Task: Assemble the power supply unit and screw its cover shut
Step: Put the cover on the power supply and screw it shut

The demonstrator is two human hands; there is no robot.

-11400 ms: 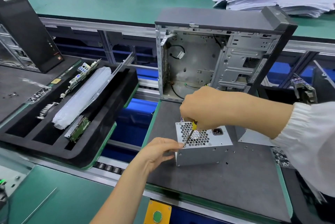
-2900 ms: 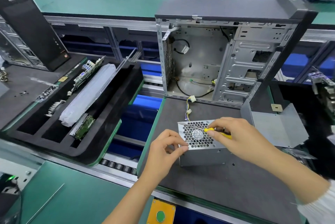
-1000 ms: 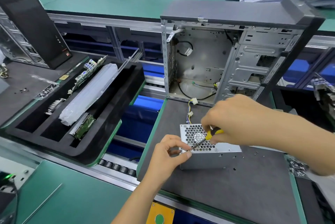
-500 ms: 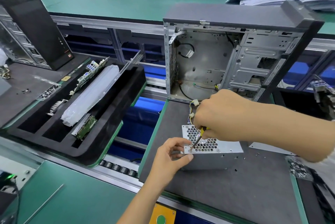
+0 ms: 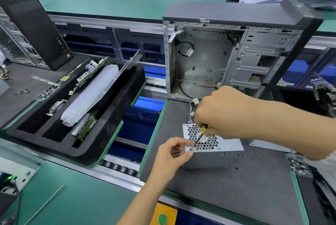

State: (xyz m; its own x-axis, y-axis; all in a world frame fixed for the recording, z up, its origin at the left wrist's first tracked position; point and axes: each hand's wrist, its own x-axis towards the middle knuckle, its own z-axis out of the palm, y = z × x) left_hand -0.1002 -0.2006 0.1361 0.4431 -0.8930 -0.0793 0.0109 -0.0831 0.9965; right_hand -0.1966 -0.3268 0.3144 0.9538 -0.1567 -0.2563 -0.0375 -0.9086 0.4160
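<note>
On dark mat, right hand (image 5: pixel 216 112) fingers gripping screwdriver (image 5: pixel 199 136), left hand (image 5: pixel 172 155) fingers pinching power supply unit (image 5: pixel 214 153) corner

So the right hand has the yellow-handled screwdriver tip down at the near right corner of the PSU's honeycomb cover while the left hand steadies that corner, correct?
Not quite: it is the near left corner. In the head view the right hand holds the yellow-handled screwdriver with its tip at the near left corner of the PSU honeycomb cover, and the left hand steadies that same corner.
</note>
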